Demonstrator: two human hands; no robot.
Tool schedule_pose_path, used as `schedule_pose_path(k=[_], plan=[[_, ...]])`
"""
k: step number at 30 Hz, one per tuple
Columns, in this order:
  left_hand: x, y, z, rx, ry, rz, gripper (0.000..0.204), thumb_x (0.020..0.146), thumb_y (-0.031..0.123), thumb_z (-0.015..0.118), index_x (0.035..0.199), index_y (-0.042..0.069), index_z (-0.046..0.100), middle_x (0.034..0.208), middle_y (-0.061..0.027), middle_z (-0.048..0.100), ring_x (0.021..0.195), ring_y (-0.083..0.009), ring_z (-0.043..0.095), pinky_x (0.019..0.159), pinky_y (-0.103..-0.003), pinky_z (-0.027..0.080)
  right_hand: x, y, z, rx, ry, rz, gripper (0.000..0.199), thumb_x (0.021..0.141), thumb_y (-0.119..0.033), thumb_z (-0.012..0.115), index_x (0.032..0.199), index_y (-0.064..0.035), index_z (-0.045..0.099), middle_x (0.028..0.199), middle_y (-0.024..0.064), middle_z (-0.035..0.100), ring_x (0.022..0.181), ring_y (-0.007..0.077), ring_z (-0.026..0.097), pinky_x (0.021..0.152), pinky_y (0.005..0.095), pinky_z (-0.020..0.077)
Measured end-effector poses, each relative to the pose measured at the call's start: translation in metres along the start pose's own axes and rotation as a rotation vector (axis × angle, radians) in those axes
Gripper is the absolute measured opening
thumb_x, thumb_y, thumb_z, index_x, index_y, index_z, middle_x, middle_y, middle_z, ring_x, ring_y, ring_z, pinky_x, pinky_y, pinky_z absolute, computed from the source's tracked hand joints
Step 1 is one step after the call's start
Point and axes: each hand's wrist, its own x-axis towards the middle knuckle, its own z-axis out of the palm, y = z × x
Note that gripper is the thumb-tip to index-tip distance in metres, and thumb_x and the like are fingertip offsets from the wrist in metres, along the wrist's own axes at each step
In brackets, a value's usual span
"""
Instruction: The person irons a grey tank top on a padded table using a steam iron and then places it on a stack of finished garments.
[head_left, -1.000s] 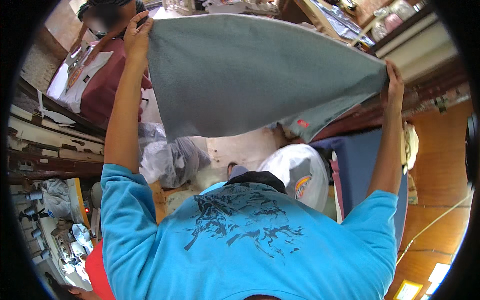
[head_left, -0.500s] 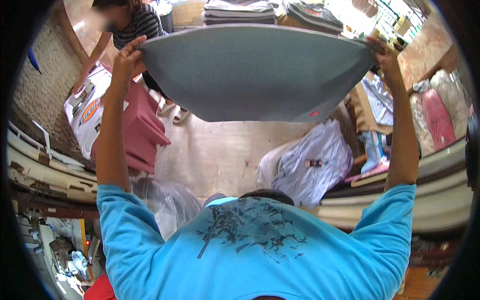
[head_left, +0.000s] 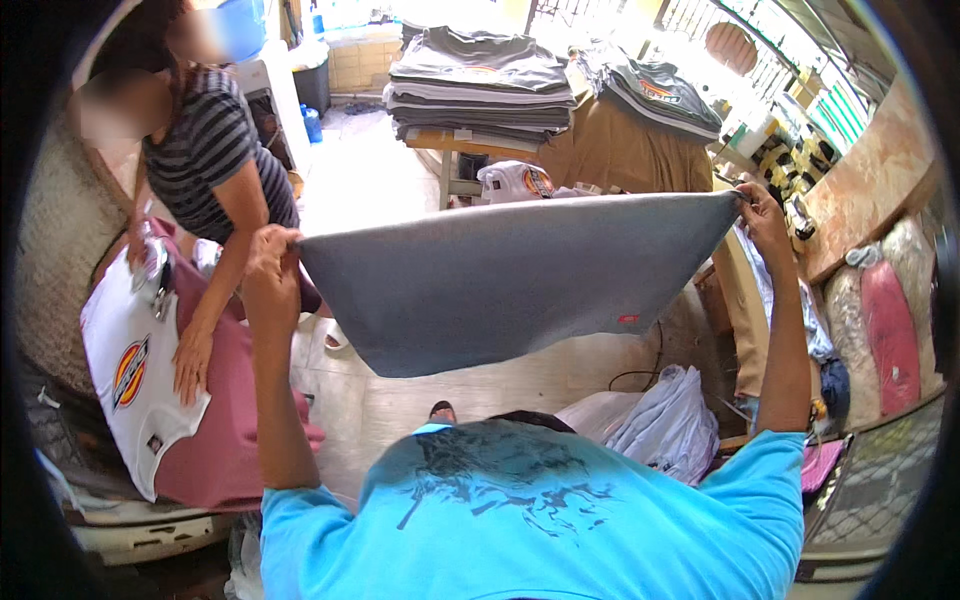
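Note:
A wide grey piece of fabric (head_left: pixel 520 285) with a small red tag near its lower right edge hangs spread between my raised hands. My left hand (head_left: pixel 272 272) pinches its upper left corner. At the upper right corner, the fingers of my right hand (head_left: pixel 764 222) are closed on the fabric. Its top edge is pulled nearly straight and the rest sags toward me. Whether it is a whole garment cannot be told.
At left, a person in a striped shirt (head_left: pixel 208 140) holds an iron (head_left: pixel 160 270) over a white T-shirt (head_left: pixel 122 345) on a maroon-covered board (head_left: pixel 225 440). Folded shirts (head_left: pixel 480 90) are stacked ahead. Pale crumpled cloth (head_left: pixel 665 425) lies on the floor at right.
The view has tilted up, so the fabric and my hands sit lower in the picture. Both hands still grip the same corners, and the left one now appears lower than the right.

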Motion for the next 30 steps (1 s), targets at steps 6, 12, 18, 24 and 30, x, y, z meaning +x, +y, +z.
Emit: schedule_pose_path(k=[6, 12, 18, 24, 30], plan=[[0.145, -0.067, 0.110, -0.200, -0.172, -0.157, 0.015, 0.087, 0.010, 0.052, 0.097, 0.000, 0.058, 0.084, -0.0153, 0.062, 0.080, -0.0232, 0.061, 0.072, -0.029, 0.045, 0.161, 0.007, 0.059, 0.049, 0.072, 0.161, 0.015, 0.087, -0.013, 0.054, 0.099, -0.0063, 0.059, 0.073, -0.0025, 0.053, 0.062, 0.0056, 0.048, 0.055, 0.0225, 0.0396], [0.359, -0.147, 0.270, 0.192, -0.184, -0.002, 0.030, 0.082, 0.021, 0.046, 0.106, 0.014, 0.063, 0.095, -0.0195, 0.063, 0.091, -0.0321, 0.062, 0.080, -0.041, 0.047, 0.422, 0.080, 0.112, -0.086, 0.052, -0.035, 0.026, 0.090, -0.017, 0.050, 0.114, -0.0049, 0.054, 0.094, 0.0038, 0.058, 0.077, 0.0118, 0.058, 0.060, 0.0261, 0.0511], [0.608, -0.221, 0.306, -0.405, -0.094, -0.005, 0.026, 0.086, 0.014, 0.054, 0.109, 0.003, 0.054, 0.090, -0.0042, 0.063, 0.075, -0.0093, 0.058, 0.063, -0.023, 0.045, 0.613, 0.042, 0.129, 0.461, 0.405, -1.061, 0.014, 0.084, -0.008, 0.053, 0.089, 0.0012, 0.062, 0.082, 0.0073, 0.064, 0.075, 0.0132, 0.059, 0.066, 0.0239, 0.0469], [0.620, -0.226, 0.398, -0.984, 0.185, -0.120, 0.026, 0.087, 0.017, 0.055, 0.110, 0.004, 0.054, 0.099, -0.0064, 0.060, 0.088, -0.0120, 0.057, 0.077, -0.024, 0.046, 0.654, 0.091, 0.201, 0.755, 0.233, -0.595, 0.012, 0.082, 0.001, 0.053, 0.093, 0.0015, 0.058, 0.099, 0.0120, 0.061, 0.093, 0.0203, 0.059, 0.088, 0.0302, 0.0471], [0.499, -0.274, 0.505, -0.534, -0.066, -0.284, 0.018, 0.090, 0.013, 0.051, 0.104, 0.006, 0.060, 0.092, -0.0014, 0.062, 0.083, -0.0098, 0.057, 0.075, -0.023, 0.044, 0.596, 0.167, 0.319, 0.537, 0.028, -0.305, 0.022, 0.076, 0.009, 0.048, 0.091, -0.0023, 0.060, 0.105, 0.0072, 0.060, 0.095, 0.0136, 0.055, 0.086, 0.0244, 0.0407]])
